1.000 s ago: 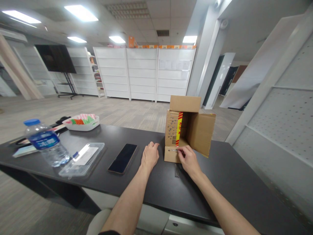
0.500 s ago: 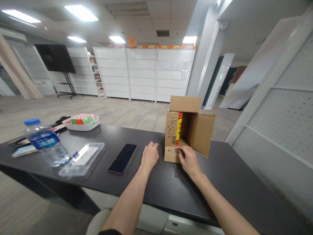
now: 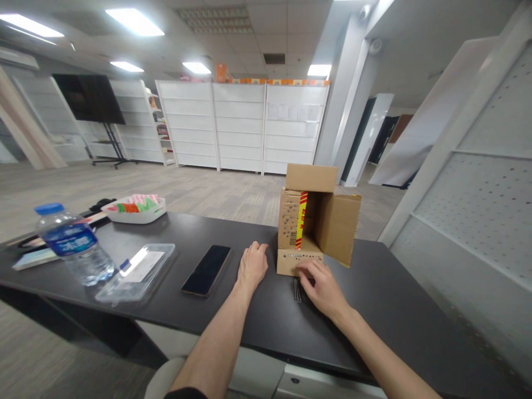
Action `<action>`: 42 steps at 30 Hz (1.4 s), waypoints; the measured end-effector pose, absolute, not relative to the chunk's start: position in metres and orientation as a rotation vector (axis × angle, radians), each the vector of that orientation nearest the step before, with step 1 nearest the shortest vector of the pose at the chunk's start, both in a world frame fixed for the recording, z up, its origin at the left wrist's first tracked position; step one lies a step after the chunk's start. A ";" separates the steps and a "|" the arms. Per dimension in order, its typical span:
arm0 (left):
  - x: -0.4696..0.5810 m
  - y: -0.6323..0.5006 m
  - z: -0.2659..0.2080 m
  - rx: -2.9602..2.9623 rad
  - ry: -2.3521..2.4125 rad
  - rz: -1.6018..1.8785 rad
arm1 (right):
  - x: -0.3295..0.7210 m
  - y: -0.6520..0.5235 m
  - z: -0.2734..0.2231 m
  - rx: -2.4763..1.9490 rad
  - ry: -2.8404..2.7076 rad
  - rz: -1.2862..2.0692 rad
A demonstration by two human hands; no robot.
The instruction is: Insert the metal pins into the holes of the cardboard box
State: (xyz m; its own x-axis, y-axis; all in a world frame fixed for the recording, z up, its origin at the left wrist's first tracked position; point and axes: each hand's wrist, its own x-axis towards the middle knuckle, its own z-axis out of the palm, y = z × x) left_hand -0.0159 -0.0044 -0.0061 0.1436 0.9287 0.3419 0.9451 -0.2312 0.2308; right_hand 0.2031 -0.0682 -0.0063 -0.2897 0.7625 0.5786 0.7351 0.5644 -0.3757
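Note:
A cardboard box (image 3: 290, 219) stands on the dark desk with its opening toward me and its flaps folded out. Rows of small holes and metal dots mark its left flap and lower flap (image 3: 286, 265). My right hand (image 3: 322, 285) hovers in front of the lower flap, fingers bent and thumb apart, with nothing visible in them. Several thin dark nail-like pins (image 3: 297, 290) lie on the desk just below its fingertips. Left of the box, my left hand (image 3: 252, 265) rests on the desktop with loosely bent fingers and holds nothing visible.
A phone (image 3: 206, 270) lies left of my left hand. Farther left are a clear plastic case (image 3: 139, 271), a water bottle (image 3: 77, 244) and a white basket (image 3: 135, 216) with colourful packets. A perforated panel (image 3: 477, 210) stands beyond the desk's right side.
My right hand has drawn down and back from the lower flap toward the pins, uncovering more of the flap's row of dots. My left hand has stayed on the desk.

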 end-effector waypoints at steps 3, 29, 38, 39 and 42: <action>-0.016 -0.004 -0.005 -2.347 -1.920 -0.647 | 0.204 -0.082 -0.002 -1.148 -2.161 0.108; -0.016 -0.006 -0.003 -2.342 -1.922 -0.641 | 0.199 -0.093 -0.001 -1.192 -2.302 0.126; -0.015 -0.008 0.001 -2.358 -1.936 -0.605 | 0.197 -0.093 -0.003 -1.201 -2.304 0.120; -0.015 -0.008 0.001 -2.357 -1.937 -0.604 | 0.198 -0.092 -0.004 -1.200 -2.303 0.119; -0.015 -0.008 0.000 -2.349 -1.943 -0.606 | 0.197 -0.092 -0.003 -1.195 -2.303 0.127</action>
